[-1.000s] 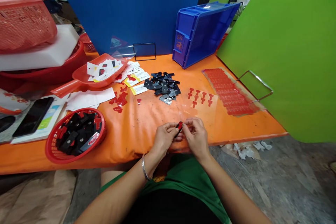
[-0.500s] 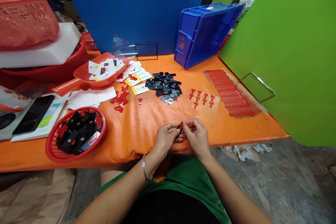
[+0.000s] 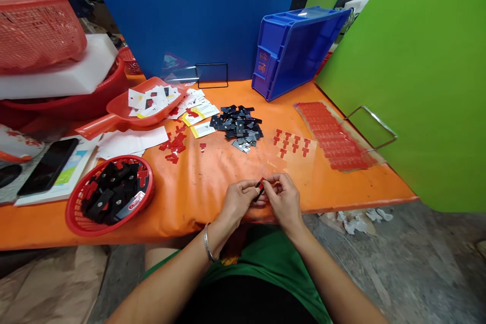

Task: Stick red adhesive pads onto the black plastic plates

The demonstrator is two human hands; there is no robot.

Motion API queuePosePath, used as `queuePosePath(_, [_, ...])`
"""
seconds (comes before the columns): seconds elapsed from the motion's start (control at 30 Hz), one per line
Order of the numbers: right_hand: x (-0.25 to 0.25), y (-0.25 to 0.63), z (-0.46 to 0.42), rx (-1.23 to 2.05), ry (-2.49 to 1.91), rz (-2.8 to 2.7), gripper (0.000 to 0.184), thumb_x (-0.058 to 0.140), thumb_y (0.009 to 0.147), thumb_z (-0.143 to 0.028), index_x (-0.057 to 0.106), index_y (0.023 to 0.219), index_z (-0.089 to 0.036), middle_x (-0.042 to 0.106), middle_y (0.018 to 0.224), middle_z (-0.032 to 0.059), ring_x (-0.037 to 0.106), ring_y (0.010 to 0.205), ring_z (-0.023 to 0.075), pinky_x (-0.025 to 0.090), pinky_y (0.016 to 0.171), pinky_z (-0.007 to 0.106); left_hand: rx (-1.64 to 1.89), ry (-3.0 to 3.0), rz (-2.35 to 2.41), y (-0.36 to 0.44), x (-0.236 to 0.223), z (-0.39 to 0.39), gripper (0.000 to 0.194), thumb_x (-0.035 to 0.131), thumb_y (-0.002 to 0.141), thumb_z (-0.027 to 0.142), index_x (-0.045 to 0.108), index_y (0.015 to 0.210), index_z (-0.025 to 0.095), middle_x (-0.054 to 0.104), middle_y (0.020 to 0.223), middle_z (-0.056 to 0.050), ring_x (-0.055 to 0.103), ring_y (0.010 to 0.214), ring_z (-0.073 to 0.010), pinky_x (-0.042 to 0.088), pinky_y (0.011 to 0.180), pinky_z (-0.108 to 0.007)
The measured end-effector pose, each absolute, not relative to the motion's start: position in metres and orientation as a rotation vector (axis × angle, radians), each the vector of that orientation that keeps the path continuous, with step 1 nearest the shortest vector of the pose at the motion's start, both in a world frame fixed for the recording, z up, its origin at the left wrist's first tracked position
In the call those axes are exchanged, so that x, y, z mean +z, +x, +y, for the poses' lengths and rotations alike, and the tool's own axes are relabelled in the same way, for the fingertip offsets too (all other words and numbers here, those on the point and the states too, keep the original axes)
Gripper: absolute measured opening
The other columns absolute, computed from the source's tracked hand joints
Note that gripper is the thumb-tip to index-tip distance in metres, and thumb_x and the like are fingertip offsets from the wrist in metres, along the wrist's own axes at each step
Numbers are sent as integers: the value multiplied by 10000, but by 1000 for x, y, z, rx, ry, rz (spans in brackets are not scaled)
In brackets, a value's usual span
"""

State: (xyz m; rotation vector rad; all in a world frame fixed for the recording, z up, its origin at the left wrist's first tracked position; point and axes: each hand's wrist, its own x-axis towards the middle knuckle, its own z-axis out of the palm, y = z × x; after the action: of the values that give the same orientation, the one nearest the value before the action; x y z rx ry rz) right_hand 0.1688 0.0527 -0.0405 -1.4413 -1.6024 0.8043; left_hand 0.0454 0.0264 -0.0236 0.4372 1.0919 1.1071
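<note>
Close to the table's front edge, my left hand (image 3: 241,197) pinches a small black piece (image 3: 259,190) with a red sticker (image 3: 261,183) on its upper end. My right hand (image 3: 283,196) is closed at the same piece, its thumb and fingers pressed on the red part. Fingers hide much of the piece. Just beyond my hands lies a clear sheet (image 3: 308,162) bearing several red T-shaped stickers (image 3: 295,147). Farther off is a heap of flat black pieces (image 3: 239,124). One red T-shaped sticker (image 3: 203,147) lies alone left of the heap.
On the left are a red basket (image 3: 72,212) of black pieces, a phone (image 3: 49,164), loose red stickers (image 3: 174,147) and a red scoop (image 3: 98,124) with cards. A red sticker sheet (image 3: 334,134) lies right. A blue crate (image 3: 266,73) leans behind, by a green panel (image 3: 425,76).
Both hands stay at the black piece near the table edge. My right fingers have shifted slightly on the red part, and more red shows.
</note>
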Motion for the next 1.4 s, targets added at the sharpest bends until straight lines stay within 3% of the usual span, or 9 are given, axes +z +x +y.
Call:
queuePosePath(0.13, [-41,172,54,982,-1434,-1445,483,650,724,-426,423,1089,-206,545,752,-30,472,454,84,417,456,231,1097,417,1104,45,-24,27,162,639,701,133,622,852,75,683,643,-62,653,570,-141,558,620,-259])
queuePosePath(0.33, [-38,173,60,1292,-1373,-1450,336,674,681,-477,594,796,-170,582,637,5,551,543,138,452,508,254,1077,440,1120,44,-22,27,146,592,726,103,613,868,75,685,645,-65,656,567,-138,559,636,-264])
queuePosePath(0.47, [-35,175,67,1391,-1350,-1414,314,647,697,-477,606,658,-168,587,541,-1,523,491,125,410,474,233,1055,451,1120,44,-19,27,168,631,703,135,624,859,73,689,671,-74,653,573,-139,555,629,-261])
queuePosePath(0.6, [-35,176,69,1394,-1394,-1374,395,548,772,-511,554,556,-180,476,410,-39,438,398,98,333,417,215,1047,450,1117,44,-18,27,194,679,672,177,635,835,82,693,709,-78,645,565,-135,551,625,-266])
queuePosePath(0.8, [-35,175,67,1405,-1368,-1426,344,642,701,-498,568,604,-176,563,499,-23,493,451,108,376,456,221,1046,468,1126,45,-22,27,209,695,676,202,640,831,73,676,656,-71,632,546,-125,545,616,-260])
queuePosePath(0.93, [-42,176,70,1339,-1431,-1386,440,507,801,-542,526,551,-181,480,391,-34,398,352,84,296,380,209,1059,481,1116,48,-19,28,177,682,696,206,648,816,81,689,704,-75,623,536,-113,547,627,-266])
queuePosePath(1.13, [-39,173,68,1433,-1458,-1254,427,487,775,-594,535,645,-190,516,451,-31,382,305,84,248,299,205,1170,646,1122,25,21,23,312,673,719,301,665,953,94,698,722,-72,663,618,-168,549,686,-305])
queuePosePath(1.27, [-29,172,64,1388,-1402,-1420,320,610,707,-493,536,640,-188,538,512,-29,437,384,90,321,353,204,1352,911,1464,-47,45,11,411,652,725,403,663,1024,120,699,756,-75,668,666,-196,541,700,-319])
queuePosePath(1.4, [-18,168,73,1176,-1345,-1657,197,606,716,-366,577,651,-182,550,550,-18,472,482,113,368,455,226,1311,1248,2218,-133,52,-16,306,580,773,406,685,992,220,683,988,-34,641,876,-220,485,859,-366])
